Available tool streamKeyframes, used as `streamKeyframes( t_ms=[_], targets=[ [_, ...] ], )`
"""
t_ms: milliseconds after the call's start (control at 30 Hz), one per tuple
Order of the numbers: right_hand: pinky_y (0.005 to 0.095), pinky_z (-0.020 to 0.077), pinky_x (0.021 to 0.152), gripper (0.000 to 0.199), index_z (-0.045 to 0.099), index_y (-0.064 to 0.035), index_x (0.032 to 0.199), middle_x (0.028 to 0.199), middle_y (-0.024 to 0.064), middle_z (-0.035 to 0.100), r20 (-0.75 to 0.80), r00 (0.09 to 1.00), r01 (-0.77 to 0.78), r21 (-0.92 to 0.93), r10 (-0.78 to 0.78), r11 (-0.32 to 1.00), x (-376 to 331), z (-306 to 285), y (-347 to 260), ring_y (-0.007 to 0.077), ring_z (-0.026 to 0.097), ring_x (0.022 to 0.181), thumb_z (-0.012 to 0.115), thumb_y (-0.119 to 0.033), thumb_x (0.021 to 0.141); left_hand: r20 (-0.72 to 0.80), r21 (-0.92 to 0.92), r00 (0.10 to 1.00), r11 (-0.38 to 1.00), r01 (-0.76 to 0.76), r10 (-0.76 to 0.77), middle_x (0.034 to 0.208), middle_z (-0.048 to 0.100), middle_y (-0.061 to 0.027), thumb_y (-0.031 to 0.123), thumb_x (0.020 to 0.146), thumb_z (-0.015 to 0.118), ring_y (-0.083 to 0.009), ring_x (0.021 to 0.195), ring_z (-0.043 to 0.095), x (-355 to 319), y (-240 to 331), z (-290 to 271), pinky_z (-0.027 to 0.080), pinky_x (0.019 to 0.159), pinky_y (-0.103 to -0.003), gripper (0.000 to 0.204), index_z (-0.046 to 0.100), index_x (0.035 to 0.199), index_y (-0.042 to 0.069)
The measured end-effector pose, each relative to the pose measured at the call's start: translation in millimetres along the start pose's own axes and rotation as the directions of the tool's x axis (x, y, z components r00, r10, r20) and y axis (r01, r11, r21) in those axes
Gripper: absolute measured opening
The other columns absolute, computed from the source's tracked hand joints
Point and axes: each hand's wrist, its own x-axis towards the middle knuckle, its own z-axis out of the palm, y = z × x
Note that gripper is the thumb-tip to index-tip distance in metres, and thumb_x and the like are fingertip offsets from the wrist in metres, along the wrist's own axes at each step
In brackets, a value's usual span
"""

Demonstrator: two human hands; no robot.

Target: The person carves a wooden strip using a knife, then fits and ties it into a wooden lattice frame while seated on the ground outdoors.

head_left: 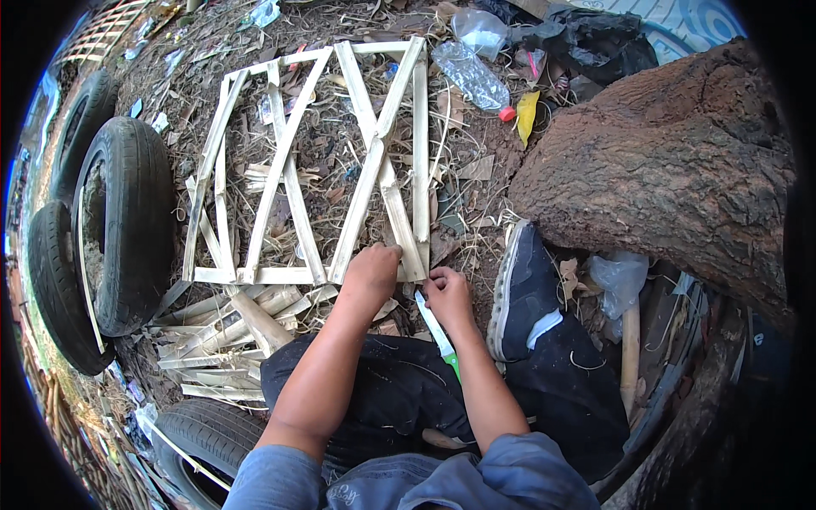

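Head view looks down on a person seated on littered ground beside a tree trunk [671, 170], working at a frame of split bamboo slats [314, 161] that lies flat on the dry leaves. The left hand [370, 274] is curled, fingers pressed down on the frame's near rail where a diagonal slat meets it, seemingly to steady that joint. The right hand [448, 293] is closed around a knife with a green handle [438, 331], blade tip angled toward the frame's near right corner, close to the left hand. Spare bamboo pieces [229, 331] are heaped just left of the knees, within easy reach. Old tyres [119, 221] stand along the left; a crushed plastic bottle [472, 76] lies beyond the frame.
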Motion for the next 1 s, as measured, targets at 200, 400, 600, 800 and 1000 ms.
streamKeyframes(
  t_ms=[200, 400, 600, 800, 1000],
  targets=[
    [0.0336, 0.0500, 0.056, 0.014, 0.065, 0.0017, 0.088, 0.064, 0.0115, 0.067, 0.015, 1.000, 0.004, 0.055, -0.005, 0.998, 0, 0, 2, 0.0206, 0.066, 0.052, 0.064, -0.013, 0.087, 0.013, -0.031, 1.000, 0.999, 0.018, -0.018, 0.091, 0.066, -0.0199, -0.001, 0.080, 0.057, -0.0359, 0.089, 0.067, 0, 2, 0, 0.055, 0.077, -0.043, 0.019, 0.065, 0.096, 0.003],
    [0.0270, 0.0502, 0.047, 0.015, 0.064, 0.0076, 0.093, 0.067, 0.0091, 0.066, 0.036, 0.998, 0.048, 0.045, -0.050, 0.998, 4, 2, 9, 0.0147, 0.064, 0.051, 0.060, -0.006, 0.088, 0.076, -0.015, 0.993, 0.995, 0.097, -0.095, 0.096, 0.066, -0.0210, -0.005, 0.070, 0.063, -0.0370, 0.098, 0.063, 3, 3, 1, 0.052, 0.084, -0.045, 0.035, 0.063, 0.104, 0.001],
    [0.0343, 0.0518, 0.056, 0.019, 0.068, 0.0027, 0.077, 0.059, 0.0138, 0.066, -0.029, 0.999, 0.030, 0.030, -0.029, 0.999, 2, -1, 7, 0.0226, 0.067, 0.051, 0.064, -0.014, 0.086, 0.114, 0.028, 0.990, 0.996, 0.080, -0.083, 0.095, 0.066, -0.0206, -0.002, 0.070, 0.065, -0.0368, 0.097, 0.064, 7, 0, 4, 0.052, 0.083, -0.045, 0.031, 0.064, 0.100, 0.001],
    [0.0331, 0.0516, 0.053, 0.022, 0.068, 0.0037, 0.076, 0.057, 0.0137, 0.065, 0.015, 1.000, 0.018, -0.017, -0.018, 1.000, -1, -3, -1, 0.0211, 0.066, 0.049, 0.065, -0.016, 0.087, 0.075, 0.054, 0.993, 0.995, 0.082, -0.086, 0.093, 0.069, -0.0173, 0.003, 0.077, 0.060, -0.0321, 0.090, 0.068, 2, -1, 2, 0.056, 0.078, -0.040, 0.014, 0.070, 0.086, 0.003],
    [0.0306, 0.0490, 0.047, 0.021, 0.068, 0.0062, 0.081, 0.060, 0.0118, 0.066, 0.051, 0.999, -0.005, -0.004, 0.005, 1.000, -1, -8, -2, 0.0169, 0.065, 0.048, 0.063, -0.012, 0.089, 0.078, -0.044, 0.990, 0.992, 0.118, -0.114, 0.088, 0.069, -0.0179, 0.000, 0.073, 0.060, -0.0349, 0.090, 0.067, 6, 3, 8, 0.055, 0.078, -0.043, 0.013, 0.069, 0.082, 0.002]
  ],
)
